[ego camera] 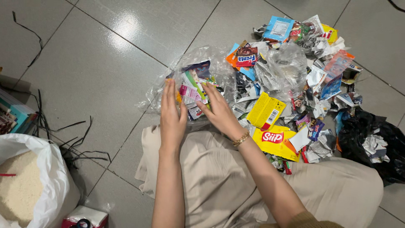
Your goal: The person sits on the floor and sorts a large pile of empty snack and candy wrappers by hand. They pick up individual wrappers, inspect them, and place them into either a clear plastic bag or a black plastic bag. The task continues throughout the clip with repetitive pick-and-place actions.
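Clear plastic bag (198,80): it lies on the grey tiled floor (97,71) in the upper middle of the frame, crumpled and see-through, with torn coloured wrappers (194,90) packed inside it; both hands rest on its near edge.
Floor: large glossy grey tiles with dark grout lines fill the left and top of the frame.
Beige trousers (219,177): the person's lap spreads over the lower middle, just below the bag.
Litter heap (303,71): a wide scatter of shredded wrappers, foil and paper covers the upper right, touching the bag's right side.
White sack (46,169): at the lower left edge, open at the top, with pale grains (17,185) showing inside (rice, by the look of it).
Black plastic bag (379,143): crumpled at the right edge, with paper scraps lying on it.
Yellow packets (270,126): two flattened ones lie just right of the right wrist, one above the other.
Black strips (76,139): thin and tangled, on the floor at centre left, near the sack.
Left hand (172,116): flat on the bag, palm down, fingers straight and together, gripping nothing.
Right hand (217,109): also pressed flat on the bag, fingers spread and extended, not closed on anything.
Gold bracelet (241,138): on the right wrist.
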